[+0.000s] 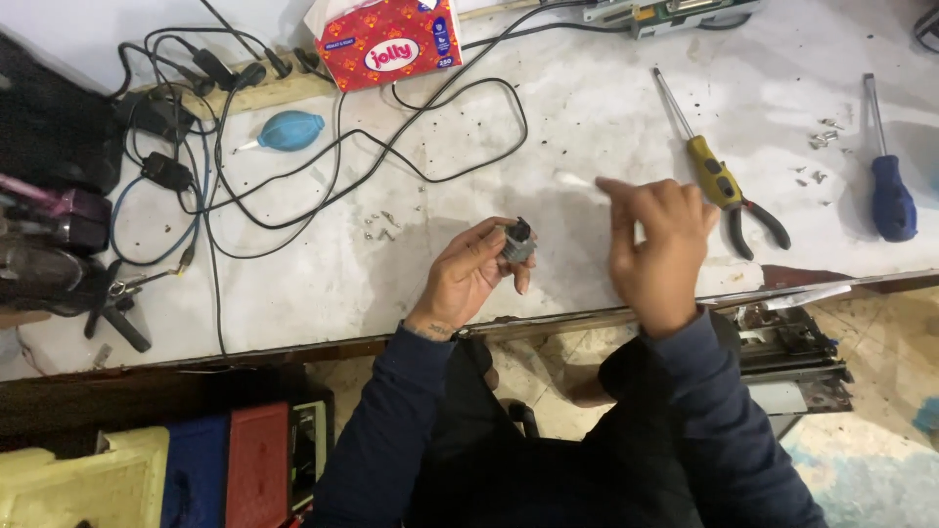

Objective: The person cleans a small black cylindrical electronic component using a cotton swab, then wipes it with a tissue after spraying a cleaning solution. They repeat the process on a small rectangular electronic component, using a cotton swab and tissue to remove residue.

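My left hand [469, 274] holds a small grey cylindrical part [518, 242] with a dark top, pinched between thumb and fingers above the white workbench [606, 117]. My right hand [660, 249] is to its right, blurred in motion, gripping a white cotton swab [575, 182] whose tip points left, a little above and right of the part. Swab and part are apart.
A yellow-handled screwdriver [699, 147] and pliers [753, 223] lie right of my hand, a blue-handled screwdriver [888, 186] further right. Loose screws [820, 142], black cables [421, 147], a blue air blower [289, 130], a red tissue box [391, 39] and a power strip [245, 93] lie behind.
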